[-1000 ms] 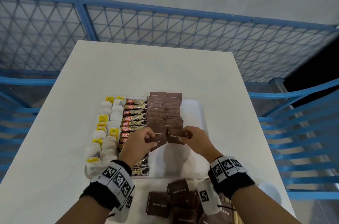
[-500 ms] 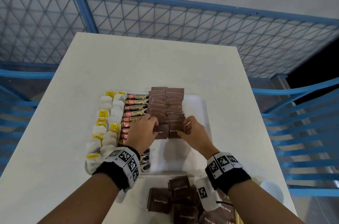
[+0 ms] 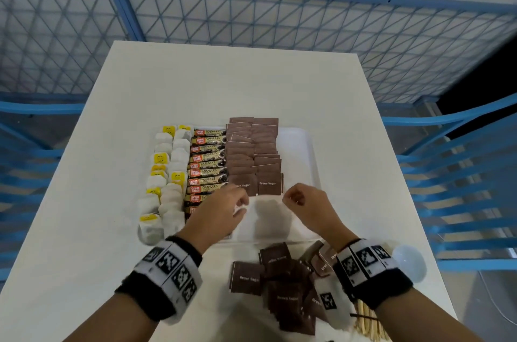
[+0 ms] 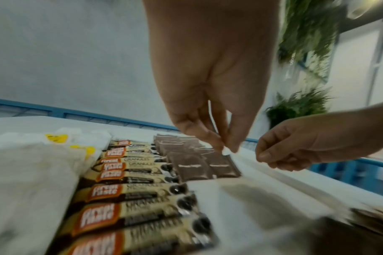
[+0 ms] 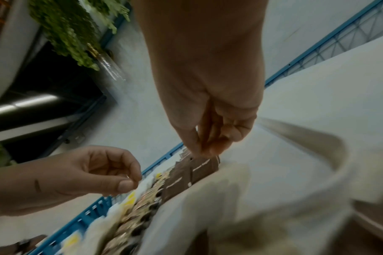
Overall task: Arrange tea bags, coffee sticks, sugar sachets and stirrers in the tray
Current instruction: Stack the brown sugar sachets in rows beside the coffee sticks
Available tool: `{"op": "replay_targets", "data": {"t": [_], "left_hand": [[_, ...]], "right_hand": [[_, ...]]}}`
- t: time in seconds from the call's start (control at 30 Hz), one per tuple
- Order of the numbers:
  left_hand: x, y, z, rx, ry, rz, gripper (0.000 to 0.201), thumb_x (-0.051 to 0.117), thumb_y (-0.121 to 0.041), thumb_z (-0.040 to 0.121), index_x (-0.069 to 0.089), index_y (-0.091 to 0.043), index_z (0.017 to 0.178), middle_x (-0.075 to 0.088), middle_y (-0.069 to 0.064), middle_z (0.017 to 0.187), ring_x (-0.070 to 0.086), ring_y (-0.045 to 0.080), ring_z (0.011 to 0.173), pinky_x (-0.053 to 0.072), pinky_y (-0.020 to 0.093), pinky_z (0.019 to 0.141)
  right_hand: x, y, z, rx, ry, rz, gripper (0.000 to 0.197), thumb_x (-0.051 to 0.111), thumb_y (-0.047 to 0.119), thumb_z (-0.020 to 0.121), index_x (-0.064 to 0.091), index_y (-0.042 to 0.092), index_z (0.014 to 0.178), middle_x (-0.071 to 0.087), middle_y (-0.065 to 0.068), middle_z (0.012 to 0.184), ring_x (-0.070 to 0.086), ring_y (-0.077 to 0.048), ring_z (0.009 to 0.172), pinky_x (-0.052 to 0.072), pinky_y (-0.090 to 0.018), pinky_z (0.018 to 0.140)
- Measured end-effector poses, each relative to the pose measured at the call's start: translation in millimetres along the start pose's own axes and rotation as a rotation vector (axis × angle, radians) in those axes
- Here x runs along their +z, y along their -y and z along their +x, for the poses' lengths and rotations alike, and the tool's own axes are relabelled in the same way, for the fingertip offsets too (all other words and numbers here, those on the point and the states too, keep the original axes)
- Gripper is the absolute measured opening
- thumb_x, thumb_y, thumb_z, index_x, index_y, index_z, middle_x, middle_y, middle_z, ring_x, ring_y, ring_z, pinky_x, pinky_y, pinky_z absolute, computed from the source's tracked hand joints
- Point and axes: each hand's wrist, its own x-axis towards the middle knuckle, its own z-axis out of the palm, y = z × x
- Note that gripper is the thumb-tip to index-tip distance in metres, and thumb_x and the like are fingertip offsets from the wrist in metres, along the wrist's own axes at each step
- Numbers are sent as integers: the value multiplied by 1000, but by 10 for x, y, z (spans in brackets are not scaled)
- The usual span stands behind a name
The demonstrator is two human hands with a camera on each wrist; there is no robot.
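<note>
- Both hands have drawn back toward the person from the two nearest sugar sachets (image 3: 256, 184), which they were touching half a second ago; those sachets now lie flat, side by side, at the near end of the brown rows.
- Left hand (image 3: 223, 208) hovers over the near part of the white tray (image 3: 312, 151), fingers loosely curled, holding nothing.
- Right hand (image 3: 303, 203) hovers beside it, fingers loosely curled, thumb near the forefinger, holding nothing.
- Sugar sachets are flat brown squares printed "Brown Sugar", overlapped in two rows down the tray's middle.
- Coffee sticks (image 3: 208, 165), cream with an orange-red logo, lie in one column left of the sugar.
- Tea bags (image 3: 167, 173), white with yellow tags, fill the tray's left edge.
- More brown sachets (image 3: 279, 283) lie in a loose heap on the table (image 3: 84, 173) near the person.
- Wooden stirrers (image 3: 366, 322) poke out under the right wrist.
</note>
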Motion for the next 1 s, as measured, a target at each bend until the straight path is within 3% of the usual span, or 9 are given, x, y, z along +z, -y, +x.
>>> {"op": "replay_targets", "data": {"t": [0.17,0.3,0.4,0.5,0.6,0.67,0.83,0.9,1.0], "left_hand": [[269,-120,-411,78,255,47,10,52,-21,91,62,-19,94,50,-10,91,46,0,77,33,12,70],[452,-182,-585,38,366,244,28,58,-31,88,56,-14,109,54,2,112,50,19,103,39,28,83],[541,-213,-650,37,344,420,44,58,-34,88,46,-14,125,51,4,124,46,23,113,36,32,92],[558,-201,-681,-22,337,420,41,60,-31,86,49,-14,121,52,4,122,47,23,113,36,30,90],[515,-154,-734,-111,269,111,13,63,-27,81,57,-17,86,58,0,91,54,16,85,40,26,73],[480,-121,-775,-187,238,-101,22,61,-18,82,43,-19,69,49,-2,74,45,11,67,39,27,66],[296,-224,-761,-377,180,-698,8,38,-6,96,37,-10,89,60,7,86,63,15,66,49,23,61],[243,-292,-742,-383,124,-746,10,37,-17,100,42,-10,94,58,7,79,59,6,54,42,17,53],[218,-382,-728,-352,95,-822,58,29,-60,93,58,-10,96,64,9,81,61,11,66,44,23,62]], "right_hand": [[64,-48,-550,-89,289,-247,19,60,32,88,64,16,97,64,2,95,53,-4,79,43,-12,72],[210,-82,-732,-15,225,-360,36,63,47,82,54,16,99,62,0,94,57,-15,86,52,-28,77],[287,-40,-753,-8,212,-301,37,67,35,82,46,17,107,65,-3,96,60,-18,85,53,-32,77],[287,-11,-765,-3,196,-211,32,66,22,83,49,17,109,67,-3,101,60,-17,86,52,-29,77],[191,15,-786,-11,163,-98,21,67,20,83,59,18,102,69,0,98,56,-5,75,44,-9,65],[79,69,-801,-8,165,-10,18,67,20,82,62,18,100,67,3,91,57,-4,75,42,-7,62],[-113,245,-887,-33,248,198,13,68,16,83,66,20,95,68,7,83,64,-7,81,48,-13,73],[-119,322,-915,-48,285,242,13,69,16,82,66,19,94,68,8,82,64,-4,78,49,-12,71],[-63,417,-932,-60,285,288,13,73,17,79,61,21,83,65,9,74,61,2,64,47,-10,62]]}}
